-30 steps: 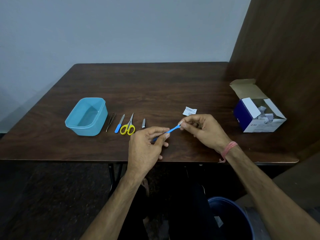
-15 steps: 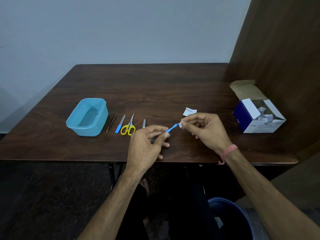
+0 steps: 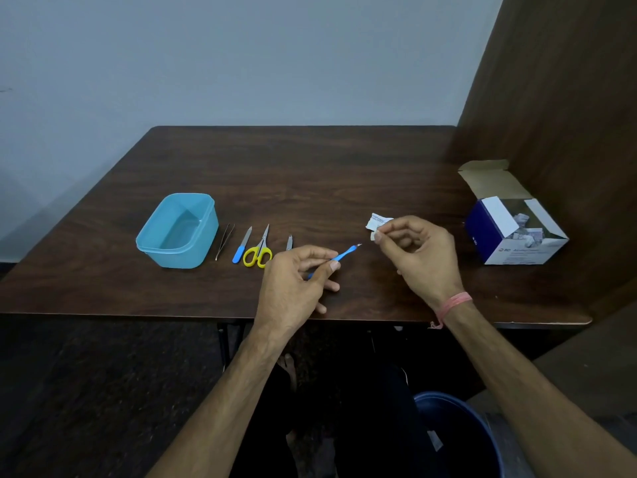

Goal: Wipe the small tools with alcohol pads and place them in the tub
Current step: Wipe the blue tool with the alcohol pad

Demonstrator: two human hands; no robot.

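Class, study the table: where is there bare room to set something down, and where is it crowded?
Free: the wide far half of the table, behind the tub and tool row; also the stretch between the torn wrapper and the pad box. Crowded: the near strip, where tweezers, file, scissors and both hands sit close together.

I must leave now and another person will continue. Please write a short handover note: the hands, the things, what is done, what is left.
Left hand pinches the blue-handled cuticle tool. Right hand pinches the alcohol pad, held apart from the tool tip.
Blue tub holds no tools yet. Tweezers, nail file, yellow scissors and small clipper lie in a row beside it.
Torn wrapper lies behind the pad; pad box stands open at right.
Left: put this tool in the tub, then wipe and place the other four.
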